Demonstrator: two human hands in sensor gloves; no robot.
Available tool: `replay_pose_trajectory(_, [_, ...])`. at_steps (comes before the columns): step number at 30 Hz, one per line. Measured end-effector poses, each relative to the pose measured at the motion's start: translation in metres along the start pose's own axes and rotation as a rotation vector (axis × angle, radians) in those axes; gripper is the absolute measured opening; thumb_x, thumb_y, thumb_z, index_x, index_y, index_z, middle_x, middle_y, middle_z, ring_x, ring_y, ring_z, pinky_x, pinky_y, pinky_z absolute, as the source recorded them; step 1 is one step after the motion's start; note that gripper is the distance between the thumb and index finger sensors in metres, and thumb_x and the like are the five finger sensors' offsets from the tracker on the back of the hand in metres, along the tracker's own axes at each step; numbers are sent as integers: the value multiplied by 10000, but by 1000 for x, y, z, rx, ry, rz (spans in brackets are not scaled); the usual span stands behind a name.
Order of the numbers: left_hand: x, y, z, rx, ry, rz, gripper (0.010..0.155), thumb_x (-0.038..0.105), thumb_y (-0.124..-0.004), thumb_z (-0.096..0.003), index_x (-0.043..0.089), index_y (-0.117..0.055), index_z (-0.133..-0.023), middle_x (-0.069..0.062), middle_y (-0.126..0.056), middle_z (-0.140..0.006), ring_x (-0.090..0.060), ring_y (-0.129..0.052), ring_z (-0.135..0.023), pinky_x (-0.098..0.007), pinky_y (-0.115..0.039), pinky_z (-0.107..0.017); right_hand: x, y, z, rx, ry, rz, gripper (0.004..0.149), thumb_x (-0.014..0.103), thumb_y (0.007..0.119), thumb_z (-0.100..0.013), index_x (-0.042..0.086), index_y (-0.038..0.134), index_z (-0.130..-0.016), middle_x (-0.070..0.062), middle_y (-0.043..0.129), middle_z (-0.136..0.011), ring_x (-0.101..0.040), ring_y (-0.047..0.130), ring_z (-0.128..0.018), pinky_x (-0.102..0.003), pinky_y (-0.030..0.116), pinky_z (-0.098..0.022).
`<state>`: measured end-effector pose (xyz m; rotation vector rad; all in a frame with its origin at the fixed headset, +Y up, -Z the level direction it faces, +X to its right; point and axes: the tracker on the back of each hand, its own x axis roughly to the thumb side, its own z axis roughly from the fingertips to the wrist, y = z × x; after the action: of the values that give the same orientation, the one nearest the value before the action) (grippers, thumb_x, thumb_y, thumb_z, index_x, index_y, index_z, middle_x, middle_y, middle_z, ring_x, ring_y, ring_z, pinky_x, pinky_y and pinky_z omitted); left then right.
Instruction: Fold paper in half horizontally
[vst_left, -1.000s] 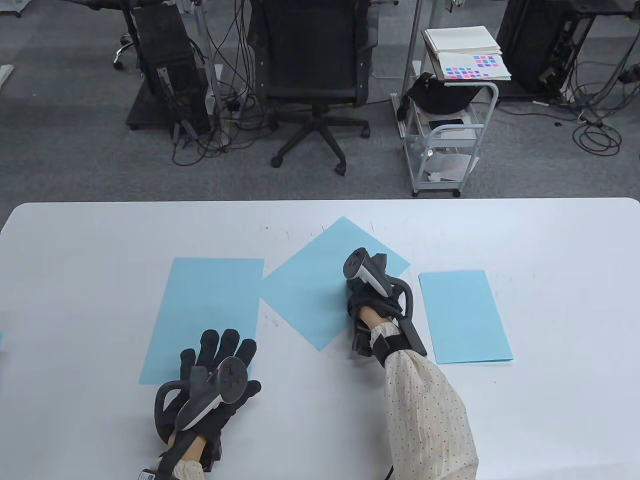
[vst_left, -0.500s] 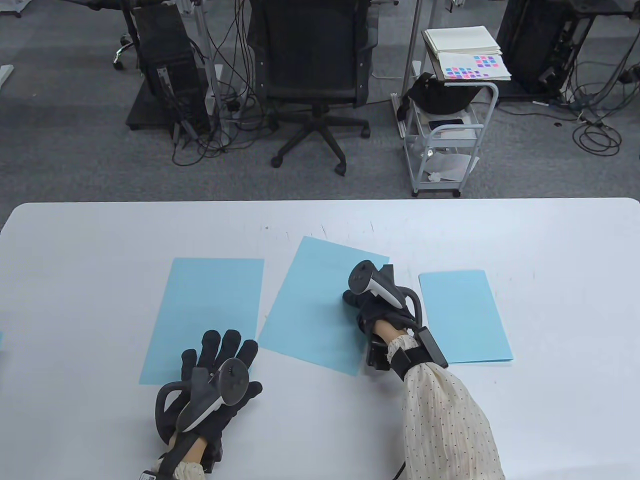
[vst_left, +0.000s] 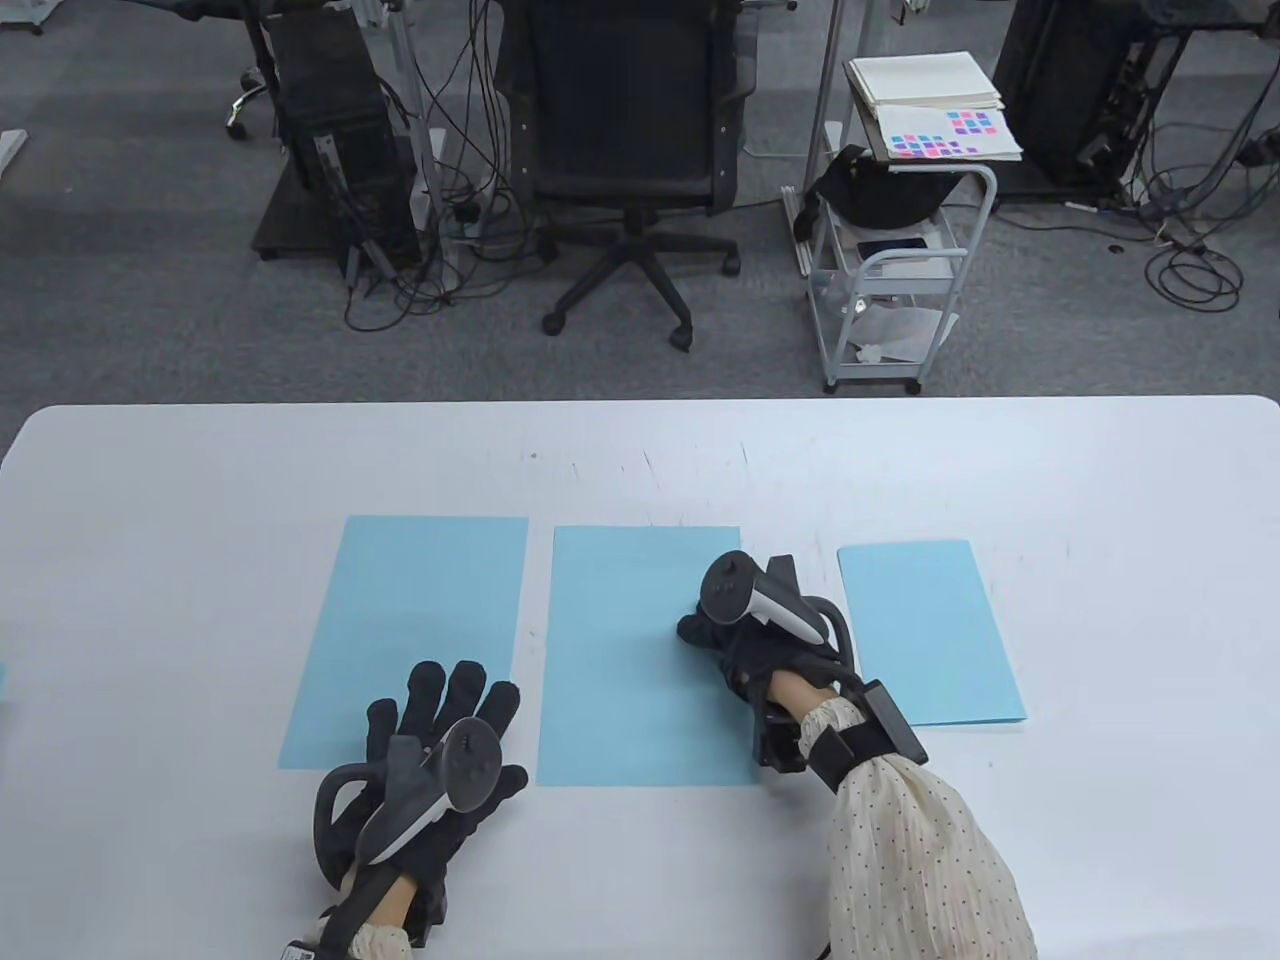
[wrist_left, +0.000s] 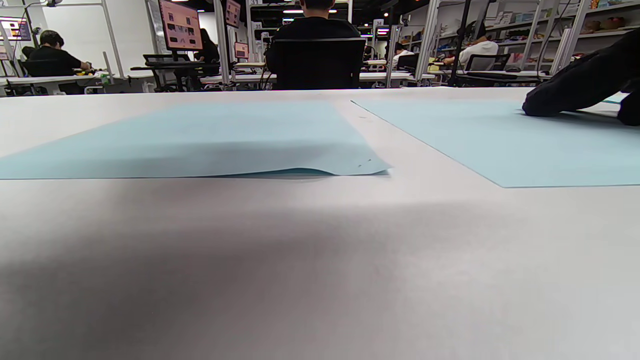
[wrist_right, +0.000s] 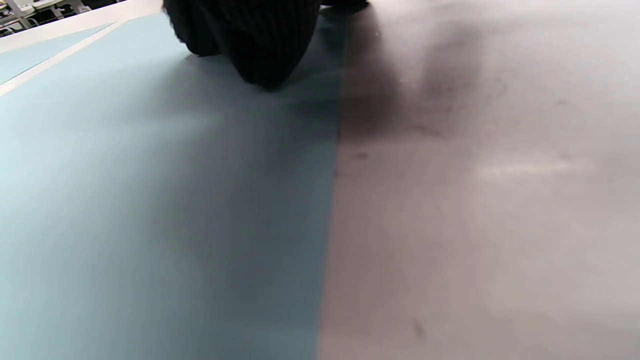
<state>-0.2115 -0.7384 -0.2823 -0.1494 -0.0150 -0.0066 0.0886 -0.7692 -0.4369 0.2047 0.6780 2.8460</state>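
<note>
Three light blue paper sheets lie on the white table (vst_left: 1100, 480). The middle sheet (vst_left: 630, 690) lies flat and square to the table edge. My right hand (vst_left: 735, 625) rests on its right part, fingers pressing down on the paper; the right wrist view shows the gloved hand (wrist_right: 250, 40) on the sheet (wrist_right: 150, 200). My left hand (vst_left: 445, 715) lies flat with fingers spread on the near right corner of the left sheet (vst_left: 410, 610). In the left wrist view the left sheet's (wrist_left: 200, 140) near edge lifts slightly, and the middle sheet (wrist_left: 500, 140) is to its right.
A narrower blue sheet (vst_left: 925, 630) lies to the right of my right hand. Beyond the table's far edge stand an office chair (vst_left: 625, 150) and a small wheeled cart (vst_left: 890, 270).
My right hand has turned the middle sheet from a diamond angle to straight and slid it nearer, between the other two sheets. My left hand has stayed in place.
</note>
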Motion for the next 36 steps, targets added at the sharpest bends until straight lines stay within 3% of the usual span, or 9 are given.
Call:
replay_pose_trajectory(20, [3,-1,1,-11,-13,-2,775,684,-599,-312,595,-286,-1015,229,-203,-1197,-169,-171,-1165,-556,-318,-881,7,21,33,30,-78,8,628,129,748,-473,431,556,-988,171,376,-1163,-241,267,-1086,-651,138,-725])
replay_pose_trajectory(26, [5,-2,1,-16,-22,-3,773,685,-598,-313,597,-285,-1013,231,-204,-1196,-167,-174,-1166,-553,-321,-883,8,14,54,-87,-147,14,642,114,744,-468,398,536,-1005,103,407,-1168,-283,286,-1084,-667,160,-724])
replay_pose_trajectory(30, [6,-4,0,-27,-24,-10,774,685,-599,-312,596,-286,-1014,231,-203,-1196,-167,-177,-1166,-553,-325,-882,2,16,79,-87,-178,-16,604,201,741,-486,386,527,-1019,93,379,-1180,-282,271,-1087,-660,155,-727])
replay_pose_trajectory(36, [6,-4,0,-28,-22,-10,774,684,-599,-312,596,-285,-1014,231,-204,-1196,-167,-177,-1166,-553,-325,-882,-17,38,108,-62,-169,23,628,377,749,-475,379,492,-1048,99,353,-1192,-288,232,-1091,-659,139,-725])
